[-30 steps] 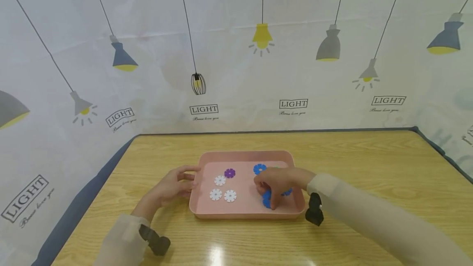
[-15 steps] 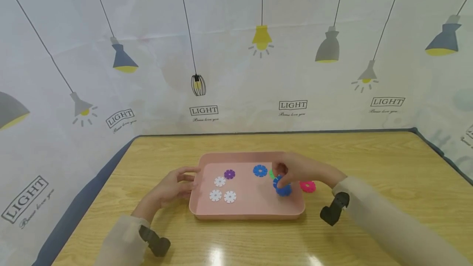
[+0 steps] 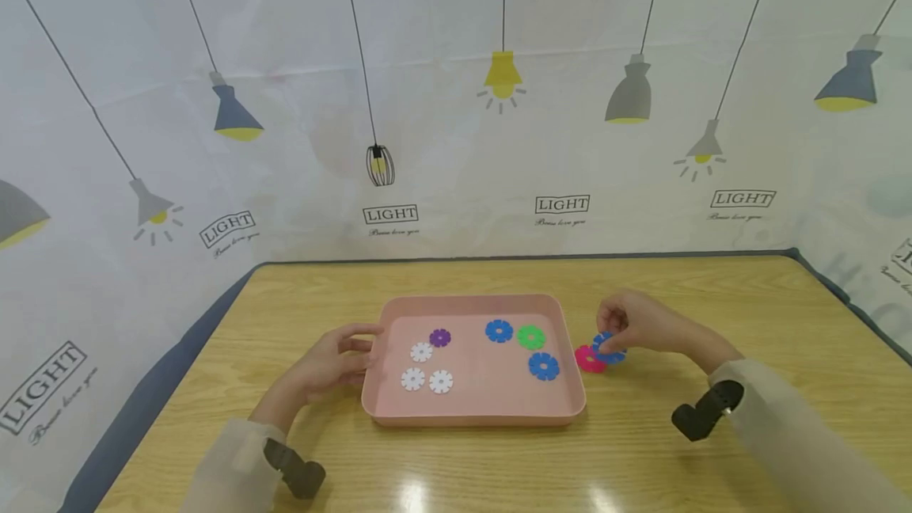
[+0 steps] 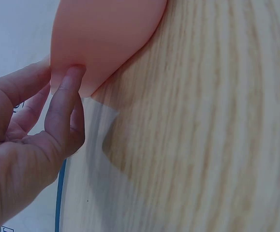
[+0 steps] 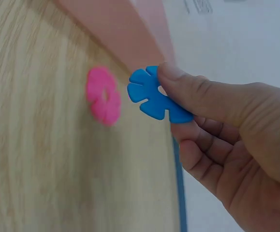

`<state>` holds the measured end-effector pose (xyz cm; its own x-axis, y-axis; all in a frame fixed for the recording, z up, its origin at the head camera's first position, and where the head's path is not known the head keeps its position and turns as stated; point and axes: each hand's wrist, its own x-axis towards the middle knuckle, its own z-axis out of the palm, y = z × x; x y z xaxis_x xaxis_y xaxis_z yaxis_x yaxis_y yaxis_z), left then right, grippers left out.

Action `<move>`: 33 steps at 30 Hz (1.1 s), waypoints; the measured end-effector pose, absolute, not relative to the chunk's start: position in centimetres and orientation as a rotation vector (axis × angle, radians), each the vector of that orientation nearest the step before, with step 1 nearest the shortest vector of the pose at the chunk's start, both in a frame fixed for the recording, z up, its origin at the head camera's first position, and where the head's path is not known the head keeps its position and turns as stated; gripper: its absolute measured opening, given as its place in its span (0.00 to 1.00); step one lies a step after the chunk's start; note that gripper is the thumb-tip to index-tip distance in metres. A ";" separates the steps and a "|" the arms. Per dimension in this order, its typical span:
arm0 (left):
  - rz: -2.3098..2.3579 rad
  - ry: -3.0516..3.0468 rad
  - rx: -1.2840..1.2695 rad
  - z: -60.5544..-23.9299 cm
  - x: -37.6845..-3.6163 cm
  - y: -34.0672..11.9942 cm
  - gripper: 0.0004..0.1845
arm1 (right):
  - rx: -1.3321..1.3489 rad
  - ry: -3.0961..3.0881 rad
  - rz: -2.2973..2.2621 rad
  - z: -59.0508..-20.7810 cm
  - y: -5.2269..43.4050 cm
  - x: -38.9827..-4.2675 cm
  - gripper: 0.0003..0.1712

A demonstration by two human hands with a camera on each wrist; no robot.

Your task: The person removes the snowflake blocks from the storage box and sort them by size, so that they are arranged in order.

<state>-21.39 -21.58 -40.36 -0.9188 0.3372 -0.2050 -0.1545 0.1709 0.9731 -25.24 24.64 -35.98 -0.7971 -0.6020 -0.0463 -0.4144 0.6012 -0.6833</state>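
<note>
While the left hand rests its loosely curled fingers against the near-left wall of the pink plastic tray, the right hand pinches a blue flower-shaped plastic disc just above the wooden surface, beside a pink flower-shaped disc right of the tray.

We note a pale pink plastic tray on a light wood-grain table. We record flower-shaped plastic discs: three white, one purple, one green, one pink, three blue.

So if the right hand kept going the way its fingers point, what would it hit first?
Probably the pink flower-shaped plastic disc on the wooden table; the right hand holds a blue flower-shaped disc just beside it, though depth is unclear.
</note>
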 end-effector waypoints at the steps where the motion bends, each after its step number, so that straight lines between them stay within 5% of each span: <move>1: 1.800 2.079 0.170 -40.4 -21.4 -21.6 0.27 | -0.811 2.559 -0.992 -36.4 25.1 -25.3 0.14; 33: 1.798 2.074 0.158 -40.1 -21.3 -21.5 0.27 | -0.669 2.533 -1.009 -40.7 28.3 -26.2 0.15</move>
<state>-21.26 -21.51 -40.10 -0.9177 0.3333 -0.2163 -0.1667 0.1712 0.9710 -26.22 28.31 -40.69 -0.8344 -0.5358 -0.1294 -0.2999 0.6383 -0.7090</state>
